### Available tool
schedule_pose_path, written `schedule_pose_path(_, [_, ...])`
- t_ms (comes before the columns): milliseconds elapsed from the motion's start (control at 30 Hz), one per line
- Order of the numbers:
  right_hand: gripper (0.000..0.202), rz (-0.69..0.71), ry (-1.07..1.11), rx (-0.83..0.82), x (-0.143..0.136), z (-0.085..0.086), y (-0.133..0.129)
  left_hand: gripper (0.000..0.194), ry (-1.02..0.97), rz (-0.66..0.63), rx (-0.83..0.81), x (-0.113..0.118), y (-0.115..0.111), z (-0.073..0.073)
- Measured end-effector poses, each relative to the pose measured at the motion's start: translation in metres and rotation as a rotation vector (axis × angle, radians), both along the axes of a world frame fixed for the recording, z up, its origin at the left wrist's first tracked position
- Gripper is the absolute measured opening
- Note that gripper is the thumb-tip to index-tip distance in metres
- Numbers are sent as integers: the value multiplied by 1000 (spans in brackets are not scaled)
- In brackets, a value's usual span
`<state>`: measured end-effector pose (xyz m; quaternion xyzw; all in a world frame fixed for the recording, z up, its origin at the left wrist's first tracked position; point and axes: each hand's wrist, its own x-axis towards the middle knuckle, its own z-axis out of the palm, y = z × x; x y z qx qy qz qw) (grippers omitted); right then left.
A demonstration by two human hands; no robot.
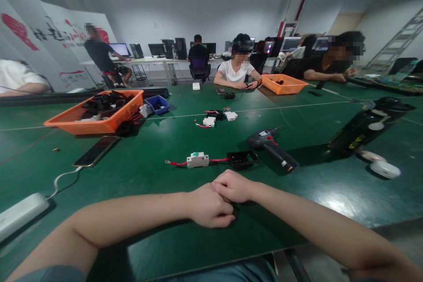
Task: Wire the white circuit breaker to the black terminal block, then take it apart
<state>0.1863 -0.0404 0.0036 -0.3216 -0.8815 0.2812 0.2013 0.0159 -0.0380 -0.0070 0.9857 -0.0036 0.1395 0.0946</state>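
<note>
My left hand (211, 208) rests on the green table, its fingers curled into a fist. My right hand (235, 186) lies over its knuckles, fingers bent and closed. No object shows in either hand. Just beyond them lies a white circuit breaker (197, 160) with a green switch. One red wire (178, 164) from it ends in a ring terminal; another red wire (218, 160) runs to a black open plastic box (243, 159). To the right of the box, a black cordless screwdriver (272, 147) lies on its side.
Farther back lie more white breakers (209, 121). An orange basket (95, 125) of black parts, a blue bin (158, 105) and a phone (97, 151) on a cable are left. A black bottle-like container (366, 128) stands right. A person (236, 70) sits opposite near another orange basket (284, 86).
</note>
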Motion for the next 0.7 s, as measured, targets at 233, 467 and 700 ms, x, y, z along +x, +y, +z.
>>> schedule_pose_path(233, [45,0,-2,4,0,1,0,30,2,-9,-6,0,0,0])
schedule_pose_path(467, [47,5,-5,-15,0,2,-1,29,7,-7,9,0,0,1])
schedule_pose_path(700, [48,2,2,-14,0,1,0,30,4,-19,-3,1,0,3])
